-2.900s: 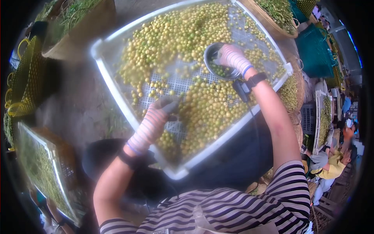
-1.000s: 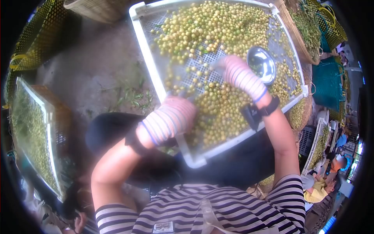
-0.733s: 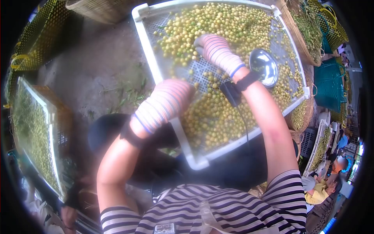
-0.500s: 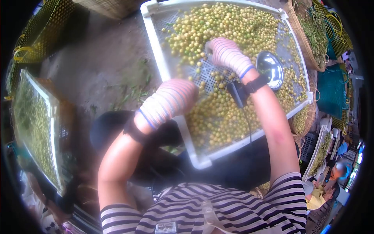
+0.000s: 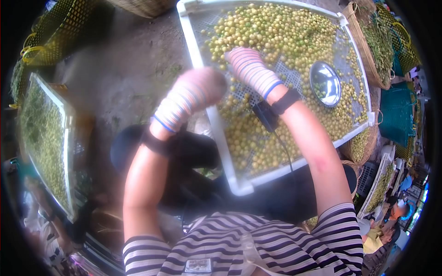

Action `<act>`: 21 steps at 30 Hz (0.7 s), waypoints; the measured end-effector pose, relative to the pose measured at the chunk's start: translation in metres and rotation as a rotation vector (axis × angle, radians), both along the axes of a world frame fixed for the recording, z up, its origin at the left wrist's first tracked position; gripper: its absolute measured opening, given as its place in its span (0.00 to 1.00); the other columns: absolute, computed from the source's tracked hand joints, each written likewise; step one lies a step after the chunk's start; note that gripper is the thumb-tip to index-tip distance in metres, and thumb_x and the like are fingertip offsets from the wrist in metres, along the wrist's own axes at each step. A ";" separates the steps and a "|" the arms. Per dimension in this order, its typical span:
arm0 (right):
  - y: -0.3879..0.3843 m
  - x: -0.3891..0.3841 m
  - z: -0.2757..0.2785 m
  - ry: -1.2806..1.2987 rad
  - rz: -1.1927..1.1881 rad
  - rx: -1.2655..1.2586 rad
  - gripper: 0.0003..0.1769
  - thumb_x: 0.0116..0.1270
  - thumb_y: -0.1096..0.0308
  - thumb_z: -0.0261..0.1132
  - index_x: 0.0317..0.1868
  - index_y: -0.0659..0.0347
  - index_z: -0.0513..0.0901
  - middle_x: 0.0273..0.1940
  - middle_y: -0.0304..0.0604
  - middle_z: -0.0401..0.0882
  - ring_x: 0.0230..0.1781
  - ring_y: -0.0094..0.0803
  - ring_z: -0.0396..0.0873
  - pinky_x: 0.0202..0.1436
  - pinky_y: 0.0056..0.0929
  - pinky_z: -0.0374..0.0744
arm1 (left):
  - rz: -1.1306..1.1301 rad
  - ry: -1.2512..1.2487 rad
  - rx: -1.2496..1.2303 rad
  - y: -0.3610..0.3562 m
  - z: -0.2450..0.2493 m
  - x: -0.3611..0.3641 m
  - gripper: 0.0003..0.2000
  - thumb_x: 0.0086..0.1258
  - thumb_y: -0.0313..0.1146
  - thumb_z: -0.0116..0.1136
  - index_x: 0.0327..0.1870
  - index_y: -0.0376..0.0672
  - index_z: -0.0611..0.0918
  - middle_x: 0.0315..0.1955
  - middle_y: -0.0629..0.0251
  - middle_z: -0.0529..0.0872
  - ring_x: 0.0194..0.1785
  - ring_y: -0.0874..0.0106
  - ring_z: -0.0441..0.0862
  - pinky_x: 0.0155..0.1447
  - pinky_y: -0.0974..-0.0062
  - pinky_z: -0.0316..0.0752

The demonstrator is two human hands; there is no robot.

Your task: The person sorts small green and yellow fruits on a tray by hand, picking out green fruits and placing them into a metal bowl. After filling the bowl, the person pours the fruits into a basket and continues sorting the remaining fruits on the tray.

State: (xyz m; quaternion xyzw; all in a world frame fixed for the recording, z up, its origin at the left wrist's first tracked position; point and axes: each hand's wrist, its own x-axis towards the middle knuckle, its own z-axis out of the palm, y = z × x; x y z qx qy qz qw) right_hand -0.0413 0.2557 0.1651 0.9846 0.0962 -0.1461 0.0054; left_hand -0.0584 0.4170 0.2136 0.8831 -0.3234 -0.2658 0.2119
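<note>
A white perforated tray [image 5: 216,123] holds a layer of small round yellow-green fruits [image 5: 276,27]. My left hand [image 5: 195,89], in a striped glove, is over the tray's left rim, smeared by motion; its fingers cannot be made out. My right hand [image 5: 246,66], gloved too, is over the fruits near the upper left with its fingers curled together; what they hold, if anything, is hidden. A shiny metal bowl [image 5: 325,84] rests on the fruits right of my right wrist. A black device [image 5: 264,116] with a cable hangs at that wrist.
Another white-framed tray [image 5: 64,138] of fruits stands at the left. Yellow-black baskets [image 5: 69,34] are at the upper left. A woven basket [image 5: 361,46] of stems and a teal basket [image 5: 397,112] stand at the right. Other people sit at the lower right and lower left.
My right hand has moved left across the fruits. My left hand has moved up and slightly left. The view has shifted a little, with the trays and bowl slightly displaced in it.
</note>
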 end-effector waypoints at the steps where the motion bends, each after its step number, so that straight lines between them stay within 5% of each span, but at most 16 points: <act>1: -0.002 -0.001 0.002 -0.003 -0.003 0.001 0.12 0.57 0.70 0.61 0.42 0.62 0.83 0.39 0.53 0.82 0.42 0.45 0.82 0.44 0.40 0.80 | 0.154 0.024 -0.059 0.000 -0.004 0.006 0.12 0.60 0.35 0.49 0.34 0.36 0.82 0.32 0.50 0.83 0.36 0.56 0.82 0.42 0.65 0.76; 4: -0.014 -0.006 0.010 0.038 -0.236 0.263 0.17 0.57 0.56 0.62 0.43 0.55 0.83 0.39 0.47 0.83 0.39 0.40 0.82 0.46 0.36 0.79 | 0.666 0.199 -0.496 0.002 -0.029 0.023 0.22 0.64 0.48 0.53 0.46 0.34 0.79 0.30 0.55 0.84 0.35 0.69 0.83 0.42 0.70 0.75; 5: -0.021 -0.004 0.008 -0.007 -0.251 0.432 0.18 0.56 0.55 0.64 0.44 0.54 0.83 0.39 0.46 0.83 0.37 0.39 0.83 0.44 0.33 0.80 | 0.674 0.197 -0.498 0.002 -0.033 0.024 0.22 0.64 0.48 0.53 0.46 0.34 0.79 0.30 0.55 0.84 0.35 0.69 0.83 0.42 0.70 0.75; 7: -0.019 -0.004 0.014 -0.115 -0.109 0.790 0.18 0.56 0.57 0.65 0.45 0.55 0.83 0.38 0.46 0.84 0.34 0.33 0.83 0.42 0.30 0.80 | 0.841 0.575 -0.935 -0.003 -0.033 0.019 0.19 0.68 0.48 0.52 0.43 0.39 0.79 0.27 0.65 0.83 0.22 0.76 0.78 0.25 0.80 0.68; 8: -0.021 -0.004 0.019 0.029 -0.017 1.056 0.17 0.57 0.59 0.65 0.46 0.57 0.82 0.35 0.45 0.84 0.32 0.27 0.82 0.40 0.27 0.80 | 0.857 0.798 -0.988 -0.003 -0.031 0.016 0.19 0.69 0.49 0.49 0.40 0.40 0.79 0.28 0.64 0.83 0.23 0.74 0.79 0.22 0.84 0.67; 11: -0.016 -0.003 0.040 0.155 -0.278 1.124 0.16 0.58 0.60 0.63 0.46 0.58 0.82 0.34 0.44 0.84 0.31 0.25 0.82 0.39 0.27 0.80 | 0.885 0.902 -1.033 -0.006 -0.043 0.019 0.18 0.71 0.46 0.47 0.39 0.39 0.79 0.27 0.65 0.83 0.25 0.74 0.79 0.21 0.84 0.68; 13: -0.014 0.008 0.017 -0.124 -0.143 0.580 0.15 0.61 0.63 0.60 0.48 0.51 0.82 0.36 0.46 0.83 0.34 0.38 0.83 0.40 0.32 0.80 | 0.861 0.913 -1.063 0.000 -0.058 0.027 0.16 0.72 0.43 0.45 0.38 0.38 0.79 0.26 0.66 0.82 0.25 0.74 0.79 0.21 0.84 0.69; 14: -0.014 0.006 0.008 -0.120 -0.065 0.414 0.14 0.60 0.65 0.60 0.47 0.50 0.82 0.38 0.46 0.83 0.36 0.40 0.82 0.41 0.34 0.80 | 0.882 0.861 -1.112 0.004 -0.062 0.027 0.16 0.72 0.42 0.45 0.37 0.38 0.79 0.25 0.67 0.81 0.24 0.75 0.77 0.21 0.84 0.68; 16: 0.004 0.002 0.006 -0.024 -0.009 0.102 0.12 0.58 0.69 0.59 0.43 0.51 0.83 0.40 0.48 0.82 0.41 0.44 0.81 0.43 0.39 0.80 | 1.127 1.151 -1.343 0.005 -0.045 0.027 0.14 0.72 0.40 0.45 0.36 0.39 0.79 0.22 0.69 0.80 0.21 0.76 0.75 0.21 0.85 0.68; 21: 0.012 0.001 0.000 -0.021 0.010 0.044 0.11 0.55 0.72 0.61 0.40 0.60 0.83 0.39 0.52 0.82 0.42 0.45 0.81 0.43 0.39 0.80 | 1.020 1.063 -1.351 0.013 -0.026 0.026 0.14 0.71 0.39 0.47 0.35 0.37 0.79 0.22 0.69 0.79 0.22 0.77 0.75 0.23 0.85 0.69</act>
